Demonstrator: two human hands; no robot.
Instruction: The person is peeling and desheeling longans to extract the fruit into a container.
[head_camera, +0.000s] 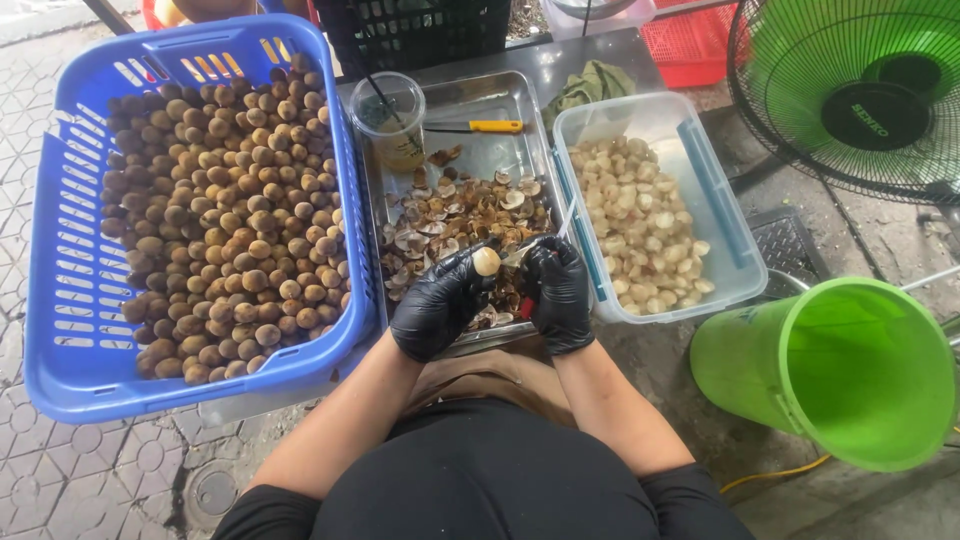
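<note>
Both my hands wear black gloves and meet over a metal tray (520, 95) littered with brown fruit shells (440, 225). My left hand (440, 300) pinches a pale, peeled round fruit (487, 261) at its fingertips. My right hand (557, 292) is closed around a small thin tool whose tip (522, 250) points at that fruit. Left of the tray, a blue plastic basket (60, 290) is heaped with small brown unpeeled fruits (225, 210). On the right, a clear plastic tub (725, 215) holds many peeled whitish fruits (640, 225).
A clear plastic cup with a straw (390, 120) and a yellow-handled knife (480, 126) lie at the tray's far end. A green bucket (835, 370) lies tipped at right, a green fan (860, 90) behind it. A red basket (690, 45), a black crate (420, 30) and a green cloth (590, 85) sit farther back.
</note>
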